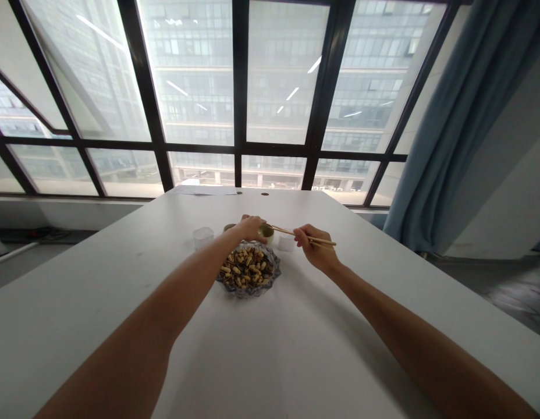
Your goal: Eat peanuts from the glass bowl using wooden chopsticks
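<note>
A scalloped clear bowl (247,269) full of mixed nuts or seeds stands on the white table. Just behind it, my left hand (251,227) is closed on a small cup (266,233) with a greenish inside, tilted toward the right. My right hand (314,247) holds a pair of wooden chopsticks (322,240), whose tips point left to the cup's rim. Whether anything is between the tips is too small to tell. Another small cup (228,227) is partly hidden behind my left forearm. White translucent containers stand at the left (203,237) and right (286,242).
The white table (252,361) reaches back toward large dark-framed windows. A flat pale sheet (204,190) and two small dark round spots lie at its far edge. A blue curtain (448,128) hangs at the right.
</note>
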Demonstrator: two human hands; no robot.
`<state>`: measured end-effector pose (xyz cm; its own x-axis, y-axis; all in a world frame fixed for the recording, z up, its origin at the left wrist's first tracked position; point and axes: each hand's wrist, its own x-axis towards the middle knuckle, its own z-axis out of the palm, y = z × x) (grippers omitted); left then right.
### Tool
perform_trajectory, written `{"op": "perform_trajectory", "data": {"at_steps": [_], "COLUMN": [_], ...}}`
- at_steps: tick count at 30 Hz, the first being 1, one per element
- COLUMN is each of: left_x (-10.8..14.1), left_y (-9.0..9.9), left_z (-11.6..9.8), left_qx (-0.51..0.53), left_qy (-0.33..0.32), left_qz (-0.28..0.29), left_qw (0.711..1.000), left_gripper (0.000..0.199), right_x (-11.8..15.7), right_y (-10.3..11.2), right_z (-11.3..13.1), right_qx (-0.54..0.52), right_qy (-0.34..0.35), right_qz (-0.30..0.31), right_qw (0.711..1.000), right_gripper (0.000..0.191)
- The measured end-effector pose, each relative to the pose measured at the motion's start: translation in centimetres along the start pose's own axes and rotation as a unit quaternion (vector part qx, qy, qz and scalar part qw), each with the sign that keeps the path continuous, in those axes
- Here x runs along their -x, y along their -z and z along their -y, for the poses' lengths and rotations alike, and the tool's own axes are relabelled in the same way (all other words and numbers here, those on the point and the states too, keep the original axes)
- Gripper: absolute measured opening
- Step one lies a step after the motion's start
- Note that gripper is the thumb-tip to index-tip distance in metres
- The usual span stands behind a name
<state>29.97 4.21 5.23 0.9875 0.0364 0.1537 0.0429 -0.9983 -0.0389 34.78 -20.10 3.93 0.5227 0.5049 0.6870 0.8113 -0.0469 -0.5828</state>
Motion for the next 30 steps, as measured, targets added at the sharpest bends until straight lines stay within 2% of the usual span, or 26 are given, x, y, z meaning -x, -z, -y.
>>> {"op": "perform_trajectory", "data": {"at_steps": [4, 9, 12, 15, 17, 20, 22, 25, 30], "left_x": [0.1, 0.5, 1.5, 4.1, 6.7, 10.7, 12.7, 14.1, 13.7], "left_y": [-0.1, -0.3, 0.1, 0.5, 0.7, 0.3, -0.2, -1.1, -1.6], "left_z": [0.3, 0.5, 0.6, 1.1, 1.8, 3.2, 3.9, 4.1, 2.9], "left_qx": [0.006, 0.015, 0.029, 0.044, 0.057, 0.074, 0.079, 0.084, 0.091], "left_qy": [0.033, 0.069, 0.092, 0.086, 0.053, 0.009, 0.016, 0.037, 0.066], "left_qz": [0.018, 0.038, 0.03, -0.026, -0.072, -0.088, -0.079, -0.094, -0.16], "left_qw": [0.999, 0.997, 0.995, 0.995, 0.994, 0.993, 0.994, 0.991, 0.981], "left_gripper": [0.054, 0.074, 0.07, 0.055, 0.048, 0.043, 0.045, 0.048, 0.047], "right_x": [0.0, -0.2, -0.5, -0.7, -0.7, -0.5, -0.2, 0.2, 0.2], "right_y": [0.4, 0.8, 1.2, 1.5, 1.4, 0.9, 0.3, -0.5, -0.5], "right_z": [1.0, 2.3, 3.4, 4.4, 4.7, 4.7, 4.5, 4.2, 3.6], "right_qx": [-0.013, -0.098, -0.157, -0.197, -0.212, -0.217, -0.216, -0.207, -0.182], "right_qy": [-0.006, -0.029, -0.065, -0.098, -0.119, -0.148, -0.153, -0.133, -0.095], "right_qz": [-0.003, -0.041, -0.036, -0.001, 0.052, 0.146, 0.174, 0.148, 0.079], "right_qw": [1.0, 0.994, 0.985, 0.975, 0.969, 0.954, 0.949, 0.958, 0.976], "right_gripper": [0.05, 0.056, 0.059, 0.062, 0.064, 0.065, 0.065, 0.062, 0.059]}}
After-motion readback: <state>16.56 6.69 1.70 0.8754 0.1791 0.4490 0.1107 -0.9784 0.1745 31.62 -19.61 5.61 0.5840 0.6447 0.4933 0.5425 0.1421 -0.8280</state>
